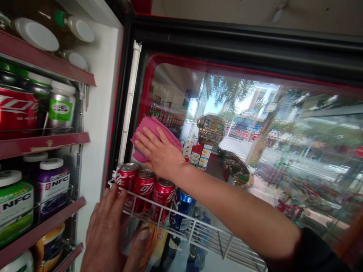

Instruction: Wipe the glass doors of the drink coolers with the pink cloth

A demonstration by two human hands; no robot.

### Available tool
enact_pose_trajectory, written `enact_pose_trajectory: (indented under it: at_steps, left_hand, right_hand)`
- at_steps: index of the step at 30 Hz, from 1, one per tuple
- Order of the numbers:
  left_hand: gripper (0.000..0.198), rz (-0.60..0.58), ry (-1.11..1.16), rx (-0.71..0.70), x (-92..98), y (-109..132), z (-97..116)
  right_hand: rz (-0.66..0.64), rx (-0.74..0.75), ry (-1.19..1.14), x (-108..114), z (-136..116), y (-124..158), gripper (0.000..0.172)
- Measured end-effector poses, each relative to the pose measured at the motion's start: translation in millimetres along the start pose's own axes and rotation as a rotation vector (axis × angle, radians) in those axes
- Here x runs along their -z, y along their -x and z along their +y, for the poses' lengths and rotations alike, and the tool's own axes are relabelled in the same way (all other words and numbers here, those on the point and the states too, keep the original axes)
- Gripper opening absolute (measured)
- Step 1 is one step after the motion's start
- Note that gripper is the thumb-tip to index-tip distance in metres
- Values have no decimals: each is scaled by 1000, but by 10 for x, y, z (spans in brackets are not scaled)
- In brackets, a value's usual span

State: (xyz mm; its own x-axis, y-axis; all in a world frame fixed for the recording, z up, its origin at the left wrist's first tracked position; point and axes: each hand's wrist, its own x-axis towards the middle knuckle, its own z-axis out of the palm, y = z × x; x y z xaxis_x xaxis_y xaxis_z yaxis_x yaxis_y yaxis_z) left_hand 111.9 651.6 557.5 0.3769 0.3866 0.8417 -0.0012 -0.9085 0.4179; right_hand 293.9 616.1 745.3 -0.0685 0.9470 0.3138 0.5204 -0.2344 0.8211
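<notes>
My right hand (159, 151) lies flat with fingers stretched out, pressing a pink cloth (150, 130) against the inside of the open fridge door's glass (255, 143). Just below it, three red cola cans (144, 187) and a blue can (181, 207) stand in a white wire door rack (204, 236). My left hand (109, 230) rests with its fingers spread against the rack's left end and the door edge, holding nothing.
To the left, the fridge's red-edged shelves (42, 143) carry bottles with white caps, NFC juice bottles (51, 185) and a red can. A white light strip (129, 102) runs down the door frame. The glass mirrors a shop and a street.
</notes>
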Motion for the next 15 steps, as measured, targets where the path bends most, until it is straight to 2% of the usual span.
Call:
enact_pose_trajectory:
  at_steps: [7, 15]
  left_hand:
    - [87, -8, 81, -66, -100, -32, 412]
    - [90, -52, 98, -188, -289, 9, 923]
  right_hand:
    - [-1, -58, -18, 154, 221, 733, 76]
    - [-16, -110, -62, 282, 514, 1732, 84]
